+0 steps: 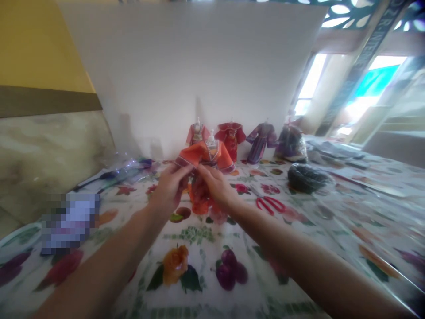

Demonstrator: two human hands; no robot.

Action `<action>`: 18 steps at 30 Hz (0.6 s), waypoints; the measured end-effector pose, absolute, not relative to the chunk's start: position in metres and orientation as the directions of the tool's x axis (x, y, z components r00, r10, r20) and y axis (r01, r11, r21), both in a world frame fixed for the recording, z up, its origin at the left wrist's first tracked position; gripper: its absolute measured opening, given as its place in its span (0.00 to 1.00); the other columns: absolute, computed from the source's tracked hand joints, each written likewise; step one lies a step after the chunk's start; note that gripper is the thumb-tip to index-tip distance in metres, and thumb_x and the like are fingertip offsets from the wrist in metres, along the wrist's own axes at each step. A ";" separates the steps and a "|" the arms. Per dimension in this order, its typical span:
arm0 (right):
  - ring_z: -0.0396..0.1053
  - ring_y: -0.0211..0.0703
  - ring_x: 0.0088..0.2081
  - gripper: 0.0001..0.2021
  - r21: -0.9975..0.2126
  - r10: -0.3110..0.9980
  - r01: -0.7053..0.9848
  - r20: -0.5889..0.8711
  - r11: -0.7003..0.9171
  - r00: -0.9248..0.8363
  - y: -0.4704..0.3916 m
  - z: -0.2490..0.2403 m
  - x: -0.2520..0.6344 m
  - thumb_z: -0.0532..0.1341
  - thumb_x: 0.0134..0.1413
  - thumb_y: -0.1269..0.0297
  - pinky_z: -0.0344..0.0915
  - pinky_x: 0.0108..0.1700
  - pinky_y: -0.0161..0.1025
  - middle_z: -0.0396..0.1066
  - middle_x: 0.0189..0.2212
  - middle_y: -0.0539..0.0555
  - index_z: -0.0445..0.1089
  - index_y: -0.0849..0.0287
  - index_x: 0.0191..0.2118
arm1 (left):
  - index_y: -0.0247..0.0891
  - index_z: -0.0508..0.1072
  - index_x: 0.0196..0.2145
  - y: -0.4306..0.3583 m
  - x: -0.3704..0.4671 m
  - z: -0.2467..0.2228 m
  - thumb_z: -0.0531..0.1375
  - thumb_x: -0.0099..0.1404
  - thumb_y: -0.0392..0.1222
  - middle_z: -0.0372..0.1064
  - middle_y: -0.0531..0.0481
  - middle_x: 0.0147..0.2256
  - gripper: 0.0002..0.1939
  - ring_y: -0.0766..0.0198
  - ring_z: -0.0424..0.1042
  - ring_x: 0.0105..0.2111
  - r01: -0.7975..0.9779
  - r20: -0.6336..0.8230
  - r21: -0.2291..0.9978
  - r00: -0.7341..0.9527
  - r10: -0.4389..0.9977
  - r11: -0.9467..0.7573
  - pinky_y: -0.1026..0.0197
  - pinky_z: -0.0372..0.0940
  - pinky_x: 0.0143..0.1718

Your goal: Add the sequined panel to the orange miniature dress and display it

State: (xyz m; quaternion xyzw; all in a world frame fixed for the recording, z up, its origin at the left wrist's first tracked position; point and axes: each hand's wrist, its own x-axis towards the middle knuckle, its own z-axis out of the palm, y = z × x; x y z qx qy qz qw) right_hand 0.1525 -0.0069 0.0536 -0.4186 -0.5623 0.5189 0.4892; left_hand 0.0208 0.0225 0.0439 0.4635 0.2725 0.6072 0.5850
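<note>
Orange doll robe [206, 161] upright, sleeves spread sideways, left hand [171, 186] and right hand [215, 184] each pinching its cloth.

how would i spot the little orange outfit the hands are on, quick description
Look to the white board standing at the back of the fruit-print table. A row of doll-size robes hangs before it; the orange outfit is the one nearer, pinched by the left hand and right hand.

Orange doll robe among bright fabrics

The small robe [206, 155] is orange with dark patterned trim; behind it stand a pink robe [197, 133], a red robe [230, 135] and a purple robe [262, 141]. The tablecloth [299, 248] is white, printed with fruit and flowers; the scissors [270, 204] are red.
</note>
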 end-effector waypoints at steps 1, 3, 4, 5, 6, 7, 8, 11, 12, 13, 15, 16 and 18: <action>0.69 0.36 0.16 0.16 -0.993 0.977 -0.028 0.121 0.117 -0.177 -0.007 0.054 0.152 0.51 0.70 0.51 0.61 0.16 0.29 0.69 0.19 0.46 0.62 0.57 0.35 | 0.36 0.70 0.24 0.022 0.021 0.044 0.70 0.53 0.39 0.54 0.59 0.17 0.12 0.74 0.50 0.17 -0.460 0.247 0.872 0.116 0.962 -0.168 0.65 0.44 0.18; 0.69 0.35 0.16 0.16 -0.992 0.975 -0.002 0.127 0.129 -0.180 -0.008 0.055 0.152 0.51 0.70 0.52 0.61 0.16 0.29 0.68 0.18 0.46 0.62 0.58 0.33 | 0.36 0.69 0.23 0.022 0.022 0.043 0.70 0.52 0.39 0.54 0.60 0.17 0.13 0.74 0.50 0.17 -0.470 0.249 0.866 0.114 0.962 -0.169 0.65 0.45 0.18; 0.69 0.35 0.16 0.17 -0.991 0.975 0.009 0.130 0.134 -0.179 -0.008 0.056 0.151 0.51 0.70 0.53 0.61 0.16 0.28 0.68 0.18 0.46 0.61 0.58 0.33 | 0.36 0.69 0.23 0.022 0.022 0.043 0.70 0.52 0.39 0.55 0.59 0.17 0.13 0.74 0.51 0.17 -0.472 0.249 0.865 0.114 0.962 -0.168 0.65 0.45 0.18; 0.68 0.34 0.15 0.17 -0.991 0.975 0.016 0.132 0.137 -0.177 -0.008 0.057 0.151 0.51 0.70 0.53 0.61 0.16 0.28 0.68 0.18 0.46 0.61 0.58 0.32 | 0.36 0.69 0.23 0.022 0.022 0.043 0.70 0.52 0.39 0.55 0.59 0.17 0.13 0.74 0.51 0.17 -0.472 0.247 0.866 0.115 0.962 -0.166 0.65 0.45 0.19; 0.68 0.34 0.15 0.17 -0.990 0.975 0.015 0.134 0.139 -0.177 -0.008 0.057 0.151 0.51 0.70 0.54 0.60 0.16 0.28 0.67 0.17 0.46 0.61 0.58 0.31 | 0.36 0.69 0.23 0.022 0.022 0.043 0.70 0.53 0.39 0.55 0.59 0.17 0.12 0.74 0.51 0.17 -0.471 0.244 0.867 0.116 0.963 -0.163 0.65 0.45 0.19; 0.67 0.33 0.15 0.18 -0.990 0.975 0.009 0.136 0.140 -0.178 -0.008 0.057 0.150 0.51 0.71 0.55 0.60 0.17 0.28 0.67 0.17 0.46 0.61 0.58 0.30 | 0.36 0.69 0.23 0.022 0.022 0.043 0.70 0.53 0.40 0.55 0.59 0.17 0.12 0.74 0.51 0.17 -0.469 0.239 0.869 0.117 0.964 -0.159 0.65 0.46 0.19; 0.66 0.32 0.15 0.18 -0.990 0.974 -0.002 0.139 0.141 -0.179 -0.007 0.057 0.150 0.51 0.71 0.56 0.60 0.17 0.27 0.66 0.16 0.46 0.61 0.58 0.29 | 0.37 0.69 0.24 0.022 0.022 0.043 0.70 0.53 0.40 0.55 0.59 0.17 0.12 0.74 0.52 0.17 -0.470 0.232 0.870 0.121 0.965 -0.150 0.65 0.46 0.19; 0.65 0.31 0.15 0.18 -0.989 0.973 -0.033 0.149 0.145 -0.178 -0.005 0.057 0.150 0.52 0.70 0.58 0.60 0.17 0.27 0.66 0.16 0.46 0.63 0.59 0.27 | 0.37 0.70 0.25 0.023 0.022 0.042 0.70 0.54 0.39 0.56 0.59 0.17 0.11 0.73 0.53 0.17 -0.488 0.224 0.864 0.144 0.964 -0.128 0.64 0.48 0.19; 0.64 0.31 0.15 0.18 -0.988 0.971 -0.042 0.156 0.151 -0.179 -0.005 0.057 0.150 0.52 0.70 0.59 0.59 0.17 0.27 0.66 0.16 0.46 0.63 0.59 0.27 | 0.37 0.70 0.26 0.023 0.022 0.042 0.70 0.54 0.39 0.57 0.59 0.17 0.11 0.73 0.53 0.17 -0.495 0.224 0.861 0.153 0.963 -0.121 0.64 0.48 0.19; 0.64 0.31 0.15 0.18 -0.986 0.970 -0.049 0.167 0.160 -0.178 -0.004 0.057 0.150 0.53 0.70 0.59 0.59 0.17 0.27 0.66 0.16 0.46 0.63 0.59 0.26 | 0.38 0.70 0.26 0.022 0.022 0.042 0.70 0.55 0.40 0.57 0.59 0.17 0.10 0.72 0.54 0.17 -0.500 0.225 0.858 0.163 0.961 -0.116 0.64 0.49 0.19; 0.65 0.31 0.15 0.18 -0.982 0.968 -0.058 0.186 0.179 -0.170 -0.004 0.057 0.150 0.54 0.69 0.58 0.58 0.17 0.27 0.66 0.16 0.46 0.62 0.59 0.26 | 0.38 0.70 0.27 0.022 0.022 0.041 0.69 0.56 0.40 0.57 0.59 0.17 0.10 0.71 0.56 0.17 -0.503 0.225 0.857 0.177 0.958 -0.109 0.63 0.50 0.19; 0.66 0.31 0.15 0.18 -0.982 0.968 -0.057 0.187 0.180 -0.165 -0.005 0.058 0.150 0.54 0.69 0.59 0.58 0.17 0.27 0.66 0.16 0.46 0.62 0.59 0.26 | 0.38 0.70 0.27 0.022 0.023 0.041 0.68 0.57 0.41 0.57 0.58 0.17 0.10 0.70 0.57 0.17 -0.501 0.224 0.859 0.182 0.957 -0.106 0.63 0.51 0.20; 0.66 0.32 0.15 0.18 -0.985 0.973 -0.046 0.173 0.168 -0.155 -0.007 0.059 0.150 0.53 0.69 0.59 0.58 0.17 0.27 0.66 0.16 0.46 0.63 0.59 0.27 | 0.38 0.70 0.27 0.021 0.024 0.041 0.68 0.57 0.41 0.58 0.58 0.18 0.10 0.70 0.58 0.18 -0.496 0.225 0.861 0.180 0.958 -0.109 0.63 0.52 0.20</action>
